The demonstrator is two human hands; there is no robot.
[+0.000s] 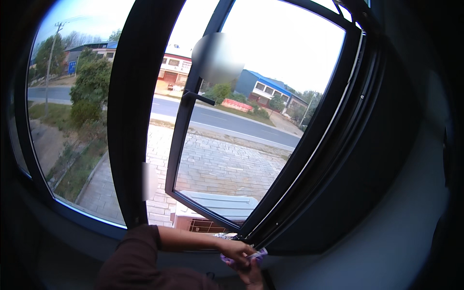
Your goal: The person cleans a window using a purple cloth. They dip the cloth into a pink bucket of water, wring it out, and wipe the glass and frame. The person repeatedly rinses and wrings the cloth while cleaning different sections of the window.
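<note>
My left hand [237, 251] reaches across from the left in a dark brown sleeve, and its fingers grip a crumpled purple cloth [261, 255]. From below, my right hand [253, 276] holds the same cloth, fingers pointing up; its wrist runs toward the bottom of the view. Both hands meet around the cloth, which they partly cover. Just above them is the lower corner of a dark-framed casement window sash [237, 227], swung ajar. A small white patterned item [225, 236] lies at the sill by that corner, too blurred to name.
A lever handle [199, 98] sticks out from the sash's left side. A thick dark mullion [136, 108] separates it from a left-hand pane. Outside stands a ribbed white-topped unit [217, 201] with a grille, above paving [232, 156] and a road. Dark wall [362, 224] lies at the right.
</note>
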